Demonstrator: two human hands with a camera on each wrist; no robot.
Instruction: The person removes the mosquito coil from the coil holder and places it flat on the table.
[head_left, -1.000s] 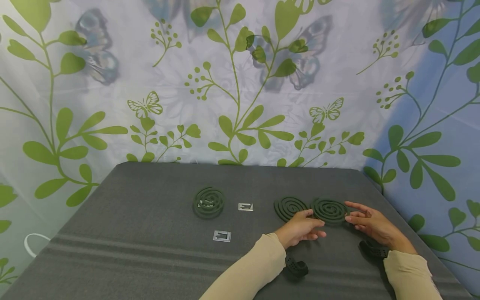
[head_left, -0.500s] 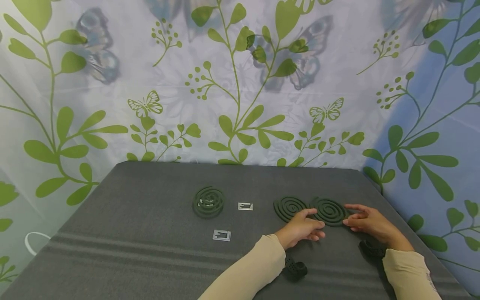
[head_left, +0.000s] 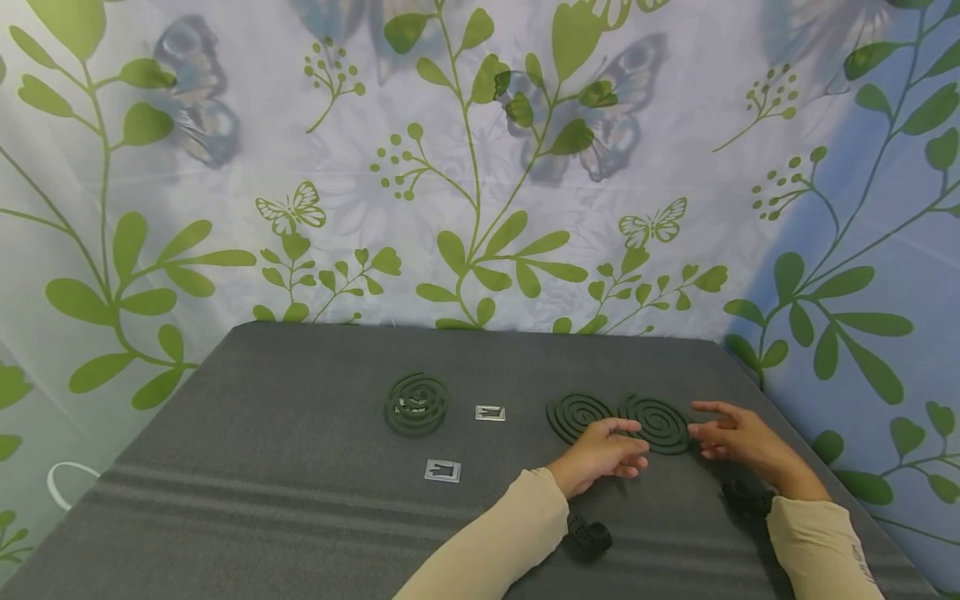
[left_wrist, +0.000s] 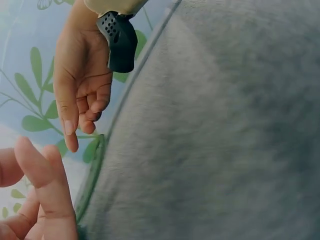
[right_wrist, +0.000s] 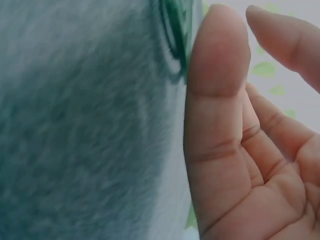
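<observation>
Your black wrist devices (head_left: 587,537) sit at the cuffs of your pale sleeves (head_left: 491,533). Your left hand (head_left: 603,454) has its fingers spread in front of the right coil (head_left: 663,429); contact cannot be told. Your right hand (head_left: 746,439) has its thumb and index finger apart, tips at that coil's right edge. On the table (head_left: 300,500), the front metal stand (head_left: 443,471) lies flat. Beyond it lie the rear metal stand (head_left: 491,412), the middle coil (head_left: 577,410) just beside the right coil, and, well apart, the left coil (head_left: 417,430). A leaf-printed cloth (head_left: 345,225) hangs behind.
</observation>
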